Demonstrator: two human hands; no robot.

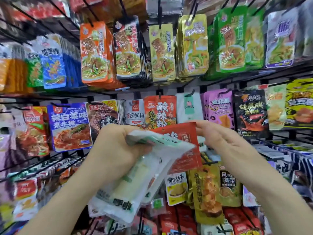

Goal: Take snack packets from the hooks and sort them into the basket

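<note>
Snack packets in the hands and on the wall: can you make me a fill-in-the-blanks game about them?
The stack gripped in the left hand is mostly ____. The right hand pinches a packet coloured ____. The hooks on the wall are coloured ____.
Missing words: white; red; black.
</note>
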